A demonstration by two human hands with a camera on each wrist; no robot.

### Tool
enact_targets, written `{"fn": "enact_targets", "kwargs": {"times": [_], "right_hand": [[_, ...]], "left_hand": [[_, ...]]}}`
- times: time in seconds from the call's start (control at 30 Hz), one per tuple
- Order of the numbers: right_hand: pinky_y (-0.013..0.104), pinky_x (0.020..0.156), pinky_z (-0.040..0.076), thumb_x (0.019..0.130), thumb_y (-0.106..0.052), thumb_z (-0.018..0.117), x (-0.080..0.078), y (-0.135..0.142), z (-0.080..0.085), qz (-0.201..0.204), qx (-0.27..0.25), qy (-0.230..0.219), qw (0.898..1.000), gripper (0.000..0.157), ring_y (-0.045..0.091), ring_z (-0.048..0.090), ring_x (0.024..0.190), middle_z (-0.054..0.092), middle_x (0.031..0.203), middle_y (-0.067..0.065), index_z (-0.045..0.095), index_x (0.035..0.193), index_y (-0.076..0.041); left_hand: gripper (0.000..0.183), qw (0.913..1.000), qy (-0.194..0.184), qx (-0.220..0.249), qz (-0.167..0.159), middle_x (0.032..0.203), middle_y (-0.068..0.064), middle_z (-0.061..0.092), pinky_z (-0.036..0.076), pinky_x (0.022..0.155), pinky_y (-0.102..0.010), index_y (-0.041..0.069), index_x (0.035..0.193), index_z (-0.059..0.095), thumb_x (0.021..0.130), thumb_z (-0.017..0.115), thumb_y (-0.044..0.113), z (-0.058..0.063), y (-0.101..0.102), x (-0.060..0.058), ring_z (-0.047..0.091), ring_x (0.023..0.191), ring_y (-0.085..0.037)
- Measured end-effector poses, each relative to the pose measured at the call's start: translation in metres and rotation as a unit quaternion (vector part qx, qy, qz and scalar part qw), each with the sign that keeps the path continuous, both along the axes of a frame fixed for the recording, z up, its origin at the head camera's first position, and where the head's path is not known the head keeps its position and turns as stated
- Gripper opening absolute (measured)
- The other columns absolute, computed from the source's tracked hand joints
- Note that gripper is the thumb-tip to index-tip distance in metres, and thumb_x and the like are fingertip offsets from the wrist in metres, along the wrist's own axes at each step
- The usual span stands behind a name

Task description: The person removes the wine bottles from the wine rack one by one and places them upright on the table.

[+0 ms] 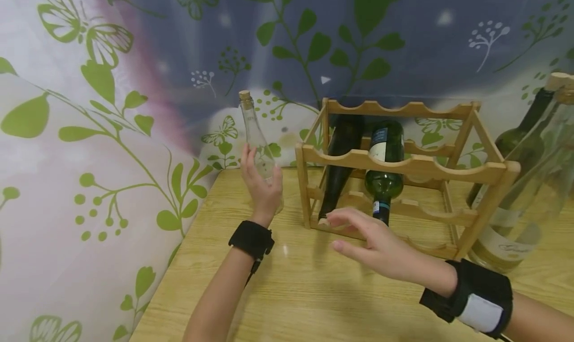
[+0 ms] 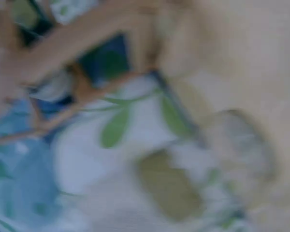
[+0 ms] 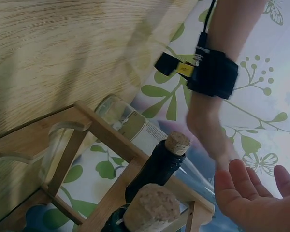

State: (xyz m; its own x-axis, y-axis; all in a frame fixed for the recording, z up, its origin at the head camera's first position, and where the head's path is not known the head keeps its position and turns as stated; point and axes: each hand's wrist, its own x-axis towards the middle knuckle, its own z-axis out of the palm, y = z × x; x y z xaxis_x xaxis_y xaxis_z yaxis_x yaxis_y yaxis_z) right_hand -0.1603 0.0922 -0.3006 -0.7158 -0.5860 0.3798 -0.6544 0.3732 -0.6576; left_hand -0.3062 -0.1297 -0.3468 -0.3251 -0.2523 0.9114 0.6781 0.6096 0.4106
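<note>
A clear glass bottle (image 1: 252, 125) with a cork stands upright on the table's left side. My left hand (image 1: 264, 192) is against it, fingers nearly straight up along one side and the thumb on the other. In the right wrist view the bottle's label (image 3: 135, 126) shows behind the rack. My right hand (image 1: 378, 242) hovers before the wooden wine rack (image 1: 403, 165), fingers loosely bent and holding nothing. Its fingertips overlap the corked mouth of a dark bottle (image 1: 337, 180) lying in the rack's left slot. A green bottle (image 1: 386, 155) lies beside that one, neck toward me.
At the right of the rack stand a dark green bottle (image 1: 515, 132) and a large clear bottle (image 1: 504, 240) with a pale label. Behind the wooden table (image 1: 296, 292) hangs a leaf-patterned cloth (image 1: 103, 147). The left wrist view is badly blurred.
</note>
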Motion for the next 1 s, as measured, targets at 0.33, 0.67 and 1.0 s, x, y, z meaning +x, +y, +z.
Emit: {"fn": "enact_targets", "kwargs": {"times": [0.33,0.67,1.0], "right_hand": [[0.039,0.086,0.044,0.09,-0.019,0.052,0.0,0.01,-0.008,-0.009,0.01,-0.022,1.0,0.031,0.018,0.052,0.108,0.053,0.117,0.001,0.047,0.12,-0.014],[0.031,0.085,0.046,0.088,-0.012,0.054,0.001,0.025,-0.022,-0.025,-0.013,0.017,0.999,0.031,0.012,0.053,0.105,0.054,0.117,0.002,0.05,0.118,-0.013],[0.028,0.1,0.03,0.082,-0.05,0.051,-0.031,0.06,-0.034,-0.006,0.093,0.349,0.933,0.052,0.03,0.045,0.111,0.052,0.118,0.014,0.056,0.11,-0.006]], "left_hand": [[0.04,0.9732,-0.009,-0.215,-0.082,0.116,-0.016,0.053,0.032,0.1,-0.035,-0.001,0.115,0.05,0.091,0.041,0.03,0.052,0.041,0.003,0.046,0.112,-0.026],[0.023,0.9339,0.007,-0.357,0.004,0.077,-0.005,0.06,0.038,0.086,-0.03,0.011,0.075,0.067,0.088,0.051,0.021,0.05,0.048,-0.009,0.053,0.08,-0.02],[0.022,0.934,0.005,-0.357,0.008,0.077,-0.004,0.059,0.038,0.089,-0.03,0.012,0.075,0.066,0.088,0.051,0.022,0.05,0.053,-0.009,0.052,0.083,-0.021]]}}
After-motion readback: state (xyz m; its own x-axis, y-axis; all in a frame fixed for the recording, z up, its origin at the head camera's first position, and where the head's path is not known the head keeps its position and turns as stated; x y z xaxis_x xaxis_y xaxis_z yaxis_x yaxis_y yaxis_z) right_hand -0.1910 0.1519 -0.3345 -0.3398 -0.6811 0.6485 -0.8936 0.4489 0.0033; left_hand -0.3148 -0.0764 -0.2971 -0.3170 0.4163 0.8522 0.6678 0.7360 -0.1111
